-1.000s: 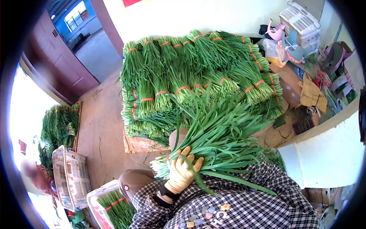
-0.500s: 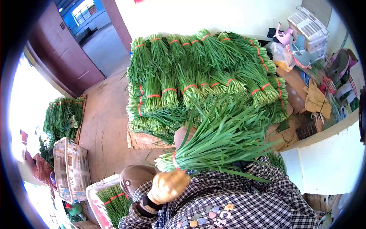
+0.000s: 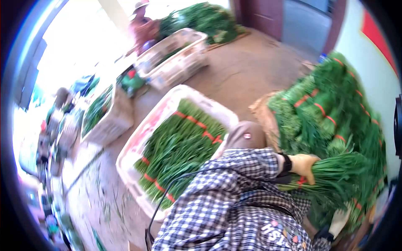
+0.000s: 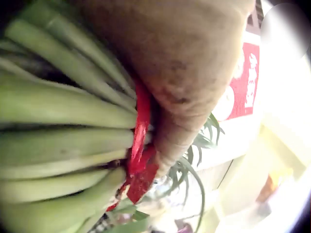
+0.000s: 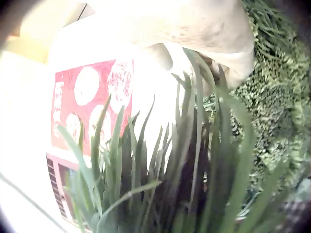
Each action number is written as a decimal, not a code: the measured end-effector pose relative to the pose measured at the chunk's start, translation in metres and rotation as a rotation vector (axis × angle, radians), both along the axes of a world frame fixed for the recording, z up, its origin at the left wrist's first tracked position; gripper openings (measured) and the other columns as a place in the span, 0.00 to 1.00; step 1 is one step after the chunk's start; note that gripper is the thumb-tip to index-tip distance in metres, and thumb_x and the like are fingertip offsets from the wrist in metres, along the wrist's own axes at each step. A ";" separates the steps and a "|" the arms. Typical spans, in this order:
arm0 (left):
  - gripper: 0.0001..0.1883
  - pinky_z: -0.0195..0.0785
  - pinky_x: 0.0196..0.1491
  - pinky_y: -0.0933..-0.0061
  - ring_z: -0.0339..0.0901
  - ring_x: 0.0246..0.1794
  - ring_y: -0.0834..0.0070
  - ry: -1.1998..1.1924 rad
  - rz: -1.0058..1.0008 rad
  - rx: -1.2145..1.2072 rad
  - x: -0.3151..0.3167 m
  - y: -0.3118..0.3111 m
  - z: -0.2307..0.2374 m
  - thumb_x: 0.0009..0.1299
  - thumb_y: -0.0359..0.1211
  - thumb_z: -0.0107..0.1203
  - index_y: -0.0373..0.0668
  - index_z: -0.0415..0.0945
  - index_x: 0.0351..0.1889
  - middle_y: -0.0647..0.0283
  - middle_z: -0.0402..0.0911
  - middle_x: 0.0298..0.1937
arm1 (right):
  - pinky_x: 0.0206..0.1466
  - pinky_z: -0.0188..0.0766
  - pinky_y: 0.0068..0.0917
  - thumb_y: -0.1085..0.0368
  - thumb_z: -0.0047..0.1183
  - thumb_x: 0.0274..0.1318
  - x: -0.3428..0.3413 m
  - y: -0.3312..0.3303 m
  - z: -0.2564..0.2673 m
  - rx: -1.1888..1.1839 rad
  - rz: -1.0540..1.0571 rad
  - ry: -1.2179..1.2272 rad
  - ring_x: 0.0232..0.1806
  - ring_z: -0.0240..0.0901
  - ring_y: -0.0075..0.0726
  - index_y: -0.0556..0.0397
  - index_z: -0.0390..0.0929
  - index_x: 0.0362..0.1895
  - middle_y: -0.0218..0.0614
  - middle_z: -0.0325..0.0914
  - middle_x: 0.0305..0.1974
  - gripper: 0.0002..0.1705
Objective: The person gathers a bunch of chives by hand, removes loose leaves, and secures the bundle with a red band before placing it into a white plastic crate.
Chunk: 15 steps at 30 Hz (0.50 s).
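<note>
My gloved left hand (image 3: 304,165) grips a leafy green bunch (image 3: 341,169) near its tied end, beside a red band. Close up in the left wrist view, pale stalks (image 4: 63,148) run into the red band (image 4: 141,128), with the left hand (image 4: 189,63) over it. Lower right in the head view, my gloved right hand (image 3: 339,219) is at the leafy side of the bunch, fingers extended and partly covered by leaves. The right wrist view shows the right hand (image 5: 204,36) above the leaf tips (image 5: 184,145), which partly hide its fingers.
A white crate (image 3: 127,146) of banded bunches stands left of my knee. Stacked bunches (image 3: 331,104) lie at the right. Farther back are another crate (image 3: 180,67), a tilted crate (image 3: 111,125) of greens and a person in a hat (image 3: 142,29).
The head view has swung left, bringing the crate of bunches into full view. My left hand has gone from beside the band to gripping the bunch; my right hand has come into sight.
</note>
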<state>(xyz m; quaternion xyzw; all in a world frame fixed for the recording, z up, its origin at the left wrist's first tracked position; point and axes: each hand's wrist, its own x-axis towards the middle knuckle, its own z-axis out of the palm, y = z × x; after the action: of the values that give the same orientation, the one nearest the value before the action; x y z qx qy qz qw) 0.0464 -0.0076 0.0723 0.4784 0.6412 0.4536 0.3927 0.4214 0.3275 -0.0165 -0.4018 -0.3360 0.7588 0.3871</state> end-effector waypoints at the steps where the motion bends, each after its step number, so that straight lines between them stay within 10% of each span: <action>1: 0.47 0.74 0.62 0.61 0.83 0.60 0.58 -0.057 0.062 0.004 -0.010 -0.003 -0.003 0.50 0.41 0.82 0.37 0.72 0.68 0.48 0.86 0.55 | 0.83 0.51 0.40 0.49 0.47 0.78 -0.007 -0.013 0.003 -0.047 -0.080 0.037 0.77 0.58 0.45 0.57 0.62 0.78 0.45 0.60 0.78 0.35; 5: 0.38 0.76 0.61 0.66 0.82 0.57 0.69 -0.391 0.246 0.178 -0.043 -0.063 0.042 0.55 0.32 0.81 0.34 0.74 0.63 0.55 0.87 0.54 | 0.87 0.49 0.40 0.33 0.53 0.70 -0.002 -0.037 -0.026 0.288 0.415 -0.113 0.85 0.45 0.49 0.58 0.52 0.83 0.49 0.49 0.83 0.54; 8: 0.42 0.75 0.63 0.67 0.81 0.57 0.71 -0.075 0.422 0.139 -0.080 -0.151 0.089 0.57 0.34 0.80 0.36 0.69 0.69 0.56 0.86 0.57 | 0.87 0.50 0.39 0.33 0.55 0.68 -0.028 -0.028 -0.041 0.398 0.620 -0.085 0.85 0.47 0.48 0.58 0.52 0.83 0.48 0.50 0.83 0.55; 10: 0.46 0.74 0.66 0.68 0.81 0.59 0.71 -0.012 0.474 0.350 -0.101 -0.212 0.090 0.58 0.38 0.80 0.36 0.67 0.72 0.56 0.84 0.60 | 0.86 0.52 0.36 0.37 0.49 0.75 -0.051 -0.029 -0.037 0.409 0.700 -0.029 0.84 0.50 0.46 0.56 0.54 0.83 0.47 0.53 0.82 0.48; 15: 0.51 0.68 0.71 0.67 0.77 0.66 0.68 0.471 0.852 -0.115 -0.093 -0.406 0.113 0.56 0.40 0.81 0.39 0.65 0.76 0.53 0.78 0.67 | 0.84 0.55 0.35 0.47 0.30 0.84 -0.131 -0.073 0.015 0.435 0.714 -0.181 0.81 0.56 0.43 0.53 0.58 0.82 0.46 0.58 0.80 0.34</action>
<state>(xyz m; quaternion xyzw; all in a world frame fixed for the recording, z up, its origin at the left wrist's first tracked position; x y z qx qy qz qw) -0.0462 -0.4139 0.1858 0.2405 0.8754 0.4172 0.0421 0.2909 0.2542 -0.0019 -0.2343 -0.6389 0.7182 0.1450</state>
